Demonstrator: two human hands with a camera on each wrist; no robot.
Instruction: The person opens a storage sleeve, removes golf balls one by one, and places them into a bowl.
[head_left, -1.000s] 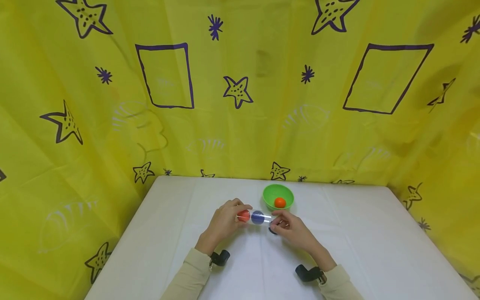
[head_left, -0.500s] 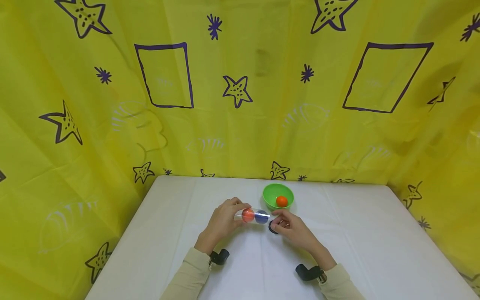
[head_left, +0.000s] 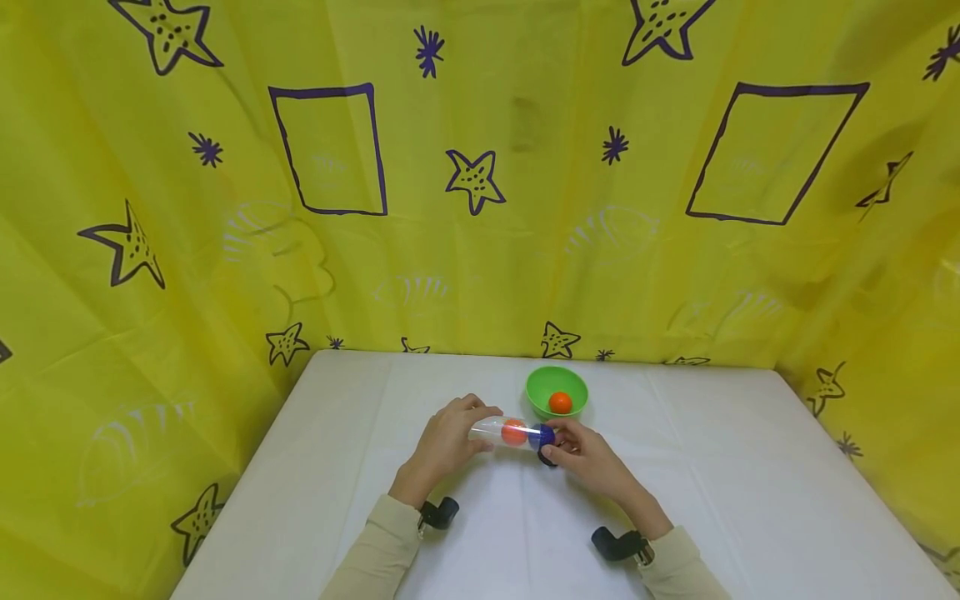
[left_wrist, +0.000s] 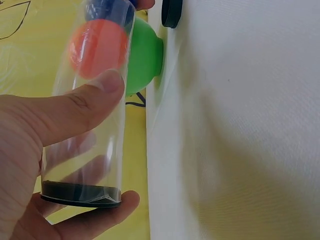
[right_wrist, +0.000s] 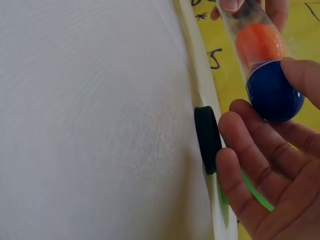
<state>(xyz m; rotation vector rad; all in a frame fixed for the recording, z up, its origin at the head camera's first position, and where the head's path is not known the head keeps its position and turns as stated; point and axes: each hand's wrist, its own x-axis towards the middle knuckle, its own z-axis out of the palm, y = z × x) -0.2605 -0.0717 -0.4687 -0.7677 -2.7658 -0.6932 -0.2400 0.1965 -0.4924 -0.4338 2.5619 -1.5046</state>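
Observation:
My left hand (head_left: 448, 435) grips a clear plastic tube (left_wrist: 107, 135) near its black-capped end (left_wrist: 80, 194), thumb on the near side and fingers behind. Inside lies a red-orange ball (left_wrist: 100, 48). At the tube's open right end a dimpled blue golf ball (right_wrist: 274, 95) bulges partly out of the mouth. My right hand (head_left: 588, 458) pinches this ball, thumb on one side and fingertips on the other. The tube lies nearly level, tilted a little down to the right. A loose black cap (right_wrist: 207, 140) lies on the table just below the right fingers.
Behind the tube, a green bowl (head_left: 536, 385) with an orange ball (head_left: 560, 403) in it stands on the white-covered table (head_left: 420, 383). A yellow curtain (head_left: 480, 275) with drawn stars hangs along the back and sides.
Both balls have slid rightward along the tube, and the blue one now comes out at the open end into my right fingers. The orange ball in the bowl has shifted slightly.

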